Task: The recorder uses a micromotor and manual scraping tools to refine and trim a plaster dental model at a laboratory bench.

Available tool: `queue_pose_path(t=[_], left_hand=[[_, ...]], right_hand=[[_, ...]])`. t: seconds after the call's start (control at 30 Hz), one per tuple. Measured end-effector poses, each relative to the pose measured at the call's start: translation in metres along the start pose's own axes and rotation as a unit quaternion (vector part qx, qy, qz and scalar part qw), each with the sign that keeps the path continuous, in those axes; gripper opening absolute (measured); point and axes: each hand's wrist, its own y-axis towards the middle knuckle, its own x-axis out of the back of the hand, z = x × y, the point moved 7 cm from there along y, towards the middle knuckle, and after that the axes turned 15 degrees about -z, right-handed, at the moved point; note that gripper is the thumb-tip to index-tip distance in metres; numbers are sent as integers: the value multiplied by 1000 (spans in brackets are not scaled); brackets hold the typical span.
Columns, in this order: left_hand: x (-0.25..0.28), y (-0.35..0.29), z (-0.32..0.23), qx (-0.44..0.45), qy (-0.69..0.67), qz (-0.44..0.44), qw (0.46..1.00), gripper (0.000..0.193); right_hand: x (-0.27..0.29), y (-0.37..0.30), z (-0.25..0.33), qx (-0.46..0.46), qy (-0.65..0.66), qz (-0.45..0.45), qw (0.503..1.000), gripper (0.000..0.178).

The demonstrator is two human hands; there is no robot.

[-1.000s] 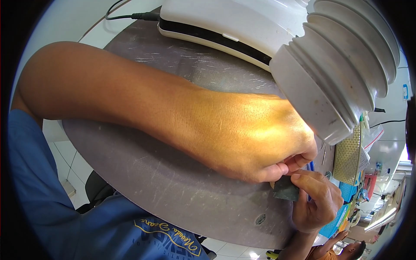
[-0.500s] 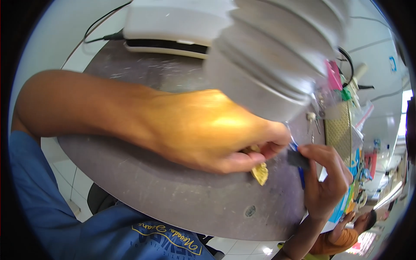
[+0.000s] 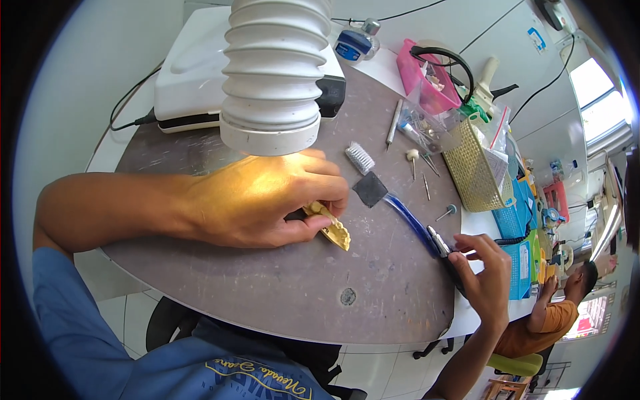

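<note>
My left hand [image 3: 267, 200] is closed around a yellow dental cast [image 3: 338, 235], whose row of teeth sticks out past the thumb. Lamp light falls brightly on the back of that hand. At the right side of the table, my right hand [image 3: 487, 277] has its thumb and fingers apart, the thumb at a black and silver handpiece [image 3: 437, 241]. A brush with white bristles [image 3: 360, 158] and a blue handle [image 3: 408, 217] lies between the hands. Across its neck rests a dark grey square sheet [image 3: 370, 189].
A white ribbed hose [image 3: 273, 73] hangs over my left hand, before a white machine [image 3: 190, 70]. Small rotary bits [image 3: 413, 157] and a beige basket [image 3: 470, 163] lie to the right. Beyond are a pink bin [image 3: 427, 77], blue trays [image 3: 517, 260] and a seated person [image 3: 533, 327].
My right hand has let go of the dark grey square, which now lies on the brush, and moved to the handpiece. My left hand still holds the cast. The view has shifted.
</note>
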Motion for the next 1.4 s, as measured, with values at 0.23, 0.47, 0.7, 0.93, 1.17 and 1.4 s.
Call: queue_pose_path(t=[0.23,0.47,0.7,0.93,1.17,1.4], left_hand=[[3,2,2,9,32,-45,998,13],[12,-2,12,82,55,-69,993,15],[8,-1,10,32,65,-42,997,23],[13,1,3,-22,85,-34,996,28],[13,-6,2,-69,76,-63,993,35],[9,-12,-25,-181,111,-74,974,38]], right_hand=[[5,19,11,15,16,-53,998,17],[-22,75,27,119,-28,-76,990,7],[-13,147,44,42,-80,-37,995,11],[-75,211,28,160,-102,110,976,12],[-118,223,14,91,-174,238,951,16],[-92,220,17,28,-69,122,990,18]])
